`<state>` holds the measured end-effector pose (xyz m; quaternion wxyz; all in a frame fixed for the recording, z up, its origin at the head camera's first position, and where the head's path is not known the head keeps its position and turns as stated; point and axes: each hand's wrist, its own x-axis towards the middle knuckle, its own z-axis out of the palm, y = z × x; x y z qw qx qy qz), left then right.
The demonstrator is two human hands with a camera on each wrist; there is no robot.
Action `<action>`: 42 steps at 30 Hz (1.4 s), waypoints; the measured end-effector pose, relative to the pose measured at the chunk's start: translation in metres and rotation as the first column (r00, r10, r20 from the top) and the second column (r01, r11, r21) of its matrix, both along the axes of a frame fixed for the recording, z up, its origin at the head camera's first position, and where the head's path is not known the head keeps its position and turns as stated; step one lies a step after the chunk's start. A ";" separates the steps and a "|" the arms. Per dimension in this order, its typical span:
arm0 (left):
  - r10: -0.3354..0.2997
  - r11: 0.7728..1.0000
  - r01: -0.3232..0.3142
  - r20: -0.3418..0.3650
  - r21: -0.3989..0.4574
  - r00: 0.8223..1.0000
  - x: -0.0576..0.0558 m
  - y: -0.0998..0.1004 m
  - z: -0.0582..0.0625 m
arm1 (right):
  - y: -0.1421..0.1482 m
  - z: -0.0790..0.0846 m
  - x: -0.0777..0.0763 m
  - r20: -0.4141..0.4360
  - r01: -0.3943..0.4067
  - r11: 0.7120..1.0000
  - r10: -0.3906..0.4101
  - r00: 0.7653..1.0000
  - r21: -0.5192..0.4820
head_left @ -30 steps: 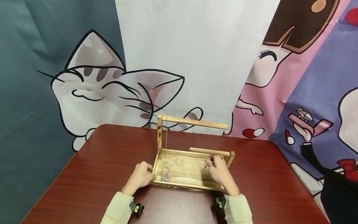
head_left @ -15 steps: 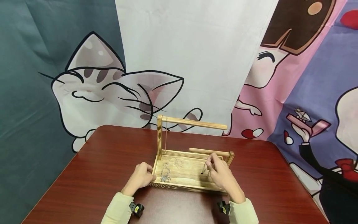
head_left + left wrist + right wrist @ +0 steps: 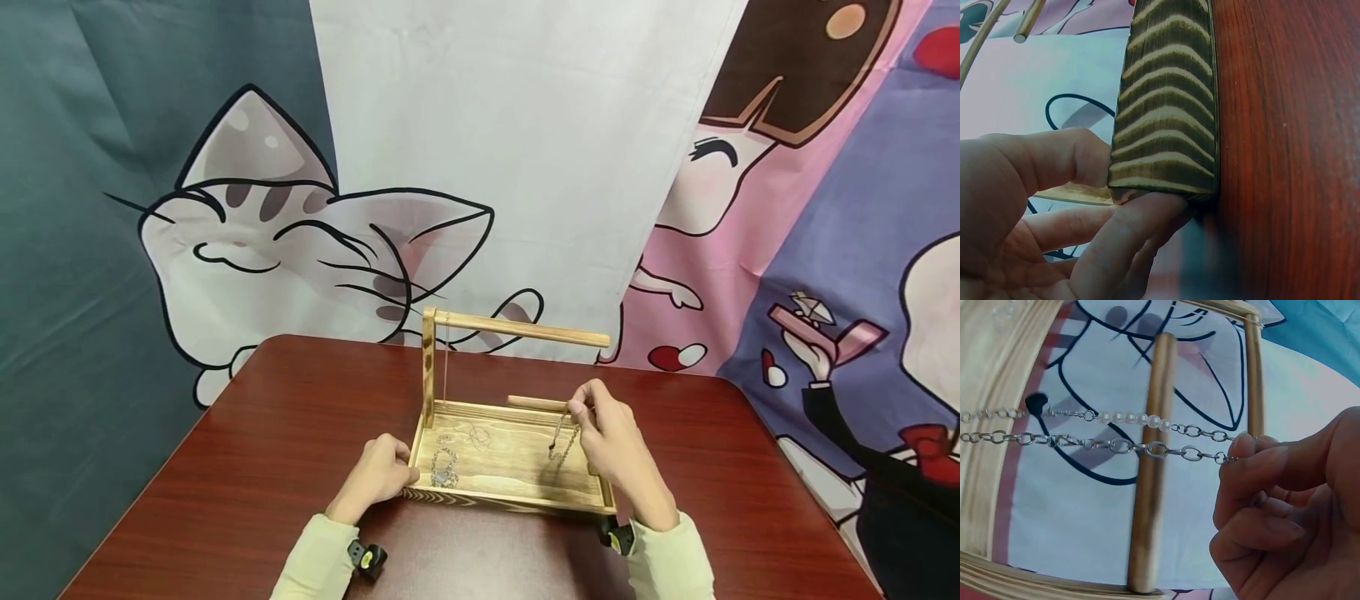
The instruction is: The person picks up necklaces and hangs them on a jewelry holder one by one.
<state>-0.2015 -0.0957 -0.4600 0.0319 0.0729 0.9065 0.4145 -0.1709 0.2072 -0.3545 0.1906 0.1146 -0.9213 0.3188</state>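
Observation:
My right hand [image 3: 609,429] pinches a silver chain bracelet [image 3: 1132,447] between thumb and fingertips. It hangs in a loop above the right part of a wooden jewelry stand's tray [image 3: 510,467]. The right wrist view shows a row of white pearls [image 3: 1135,419] and a black heart charm [image 3: 1036,402] on it. My left hand [image 3: 378,471] grips the tray's front left corner, with the grained front wall [image 3: 1166,106] filling the left wrist view. Other silver jewelry [image 3: 444,468] lies at the tray's left end.
Over the tray runs an upper wooden bar [image 3: 525,329], held by a post [image 3: 428,367] at the left; a thin chain [image 3: 446,362] hangs from it. A shorter lower bar [image 3: 536,403] sits at the back right. The stand rests on a reddish-brown table [image 3: 300,400].
My right hand has lifted the bracelet up from the tray and moved it slightly right, toward the lower bar. The left hand stays at the tray corner.

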 end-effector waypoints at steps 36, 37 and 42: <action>0.009 0.999 -0.010 -0.011 -0.051 1.000 0.000 0.000 0.001 | 0.025 0.112 0.003 -0.102 0.136 0.989 -0.142 0.985 -0.065; 0.011 0.999 -0.011 -0.011 -0.052 1.000 0.000 0.000 0.000 | 0.025 0.115 0.003 -0.105 0.143 0.988 -0.149 0.983 -0.062; 0.016 0.998 -0.016 -0.007 -0.055 1.000 0.000 0.000 0.000 | 0.026 0.134 0.001 -0.106 0.171 0.984 -0.176 0.979 -0.055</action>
